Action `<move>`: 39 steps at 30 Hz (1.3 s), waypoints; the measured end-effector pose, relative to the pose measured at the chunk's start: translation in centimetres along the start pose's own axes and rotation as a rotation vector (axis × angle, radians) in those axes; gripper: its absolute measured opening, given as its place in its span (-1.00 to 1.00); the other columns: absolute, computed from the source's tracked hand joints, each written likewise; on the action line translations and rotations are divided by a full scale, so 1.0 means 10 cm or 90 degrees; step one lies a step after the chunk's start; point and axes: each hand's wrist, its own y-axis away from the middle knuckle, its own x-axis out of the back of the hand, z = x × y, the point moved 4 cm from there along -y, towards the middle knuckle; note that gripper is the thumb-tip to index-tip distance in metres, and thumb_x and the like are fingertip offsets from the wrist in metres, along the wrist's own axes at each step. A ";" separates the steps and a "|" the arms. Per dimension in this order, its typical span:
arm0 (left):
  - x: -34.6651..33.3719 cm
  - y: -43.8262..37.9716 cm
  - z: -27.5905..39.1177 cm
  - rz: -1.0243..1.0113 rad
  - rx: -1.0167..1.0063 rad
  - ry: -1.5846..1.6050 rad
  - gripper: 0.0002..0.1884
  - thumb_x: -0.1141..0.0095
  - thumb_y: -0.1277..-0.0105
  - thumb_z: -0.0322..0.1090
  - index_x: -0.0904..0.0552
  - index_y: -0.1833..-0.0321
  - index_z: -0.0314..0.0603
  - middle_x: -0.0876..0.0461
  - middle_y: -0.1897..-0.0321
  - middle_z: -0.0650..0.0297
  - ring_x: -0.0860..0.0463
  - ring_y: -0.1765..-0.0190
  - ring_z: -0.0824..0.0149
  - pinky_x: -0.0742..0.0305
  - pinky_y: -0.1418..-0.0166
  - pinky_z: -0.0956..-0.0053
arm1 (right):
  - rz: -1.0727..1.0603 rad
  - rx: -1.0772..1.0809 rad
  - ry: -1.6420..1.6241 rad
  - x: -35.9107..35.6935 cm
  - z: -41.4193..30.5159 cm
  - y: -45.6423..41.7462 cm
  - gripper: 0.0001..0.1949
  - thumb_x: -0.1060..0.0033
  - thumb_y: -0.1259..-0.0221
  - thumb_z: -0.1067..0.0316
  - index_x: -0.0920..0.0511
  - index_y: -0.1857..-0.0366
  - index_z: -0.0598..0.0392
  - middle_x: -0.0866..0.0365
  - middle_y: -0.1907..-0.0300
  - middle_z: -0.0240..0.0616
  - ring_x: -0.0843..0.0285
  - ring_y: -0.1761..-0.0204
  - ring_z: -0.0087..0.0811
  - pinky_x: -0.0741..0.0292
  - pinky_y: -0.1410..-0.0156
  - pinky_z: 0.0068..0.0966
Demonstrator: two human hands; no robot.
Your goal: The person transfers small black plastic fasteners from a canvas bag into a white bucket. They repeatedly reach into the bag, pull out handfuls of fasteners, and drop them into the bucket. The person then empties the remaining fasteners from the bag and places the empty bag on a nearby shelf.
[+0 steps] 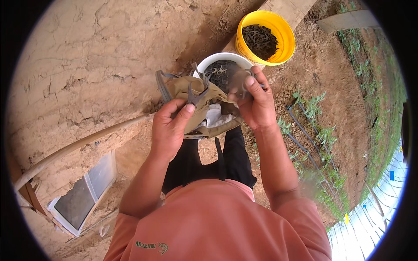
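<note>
Between the thumb and fingers of my left hand (171,125) is a dark forked clip (195,97), its prongs pointing up and away. My right hand (258,102) pinches a small greyish piece (245,86), probably another clip, though blur hides its shape. A brown cloth bag (196,122) with straps and a pale lining hangs between my hands, its mouth partly open. Just beyond it stands a white bucket (210,58) holding many dark clips (222,73); the bag and my right hand cover part of it.
Farther off, a yellow bucket (287,42) with more dark clips rests on a board (289,9). A cracked earthen wall (98,58) rises on the left, with a pole (85,140) along it and a framed window (85,192). Green plants (313,111) and dark hoses (307,150) lie right.
</note>
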 end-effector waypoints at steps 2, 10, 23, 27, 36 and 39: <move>-0.05 -0.03 0.00 -0.014 -0.004 0.010 -0.78 -0.19 -0.40 -0.25 -0.66 0.13 -0.31 -0.54 0.36 0.48 -0.41 0.24 0.61 -0.31 0.11 0.68 | -0.016 -0.026 -0.064 -0.11 0.05 0.07 -0.73 -0.28 -0.27 0.36 -0.51 -0.02 -0.05 -0.62 0.15 -0.23 -0.61 0.25 -0.33 -0.61 0.12 -0.37; -0.22 -0.09 0.01 -0.037 -0.028 -0.064 -0.76 -0.21 -0.39 -0.24 -0.66 0.21 -0.34 -0.60 0.41 0.40 -0.46 0.31 0.57 -0.38 0.20 0.61 | -0.132 0.056 -0.076 -0.15 0.14 0.16 -0.63 -0.31 -0.21 0.50 -0.55 -0.09 -0.13 -0.62 0.12 -0.16 -0.61 0.08 -0.27 -0.55 0.05 -0.37; -0.33 -0.09 -0.01 -0.069 -0.026 -0.080 -0.74 -0.24 -0.37 -0.19 -0.66 0.19 -0.31 -0.59 0.41 0.39 -0.46 0.34 0.56 -0.39 0.23 0.62 | 0.077 0.242 0.071 0.17 -0.54 -0.30 -0.81 -0.25 -0.27 0.47 -0.50 0.10 0.21 -0.61 0.22 -0.18 -0.60 0.20 -0.36 -0.60 -0.07 -0.33; -0.27 -0.07 -0.02 -0.068 -0.028 -0.095 -0.74 -0.21 -0.39 -0.19 -0.67 0.13 -0.30 -0.63 0.28 0.37 -0.49 0.19 0.54 -0.39 0.04 0.61 | 0.229 0.407 0.243 0.67 -1.15 -0.65 -0.58 -0.35 -0.22 0.42 -0.41 -0.09 0.33 -0.63 0.22 -0.22 -0.64 0.31 -0.44 -0.59 0.14 -0.55; -0.21 -0.04 0.00 -0.043 -0.052 -0.067 -0.75 -0.22 -0.39 -0.22 -0.66 0.11 -0.30 -0.64 0.28 0.37 -0.51 0.17 0.54 -0.42 0.04 0.61 | 0.005 0.086 0.075 0.22 -0.43 -0.07 -0.70 -0.26 -0.31 0.24 -0.48 -0.03 0.08 -0.63 0.20 -0.21 -0.62 0.30 -0.36 -0.66 0.16 -0.23; -0.26 -0.04 0.01 -0.075 -0.024 -0.027 -0.76 -0.24 -0.37 -0.28 -0.64 0.05 -0.30 -0.65 0.24 0.34 -0.53 0.13 0.53 -0.44 0.03 0.63 | -0.040 -0.040 0.042 0.05 -0.03 0.15 -0.73 -0.26 -0.32 0.27 -0.46 0.02 0.11 -0.64 0.21 -0.20 -0.60 0.32 -0.40 -0.58 0.21 -0.46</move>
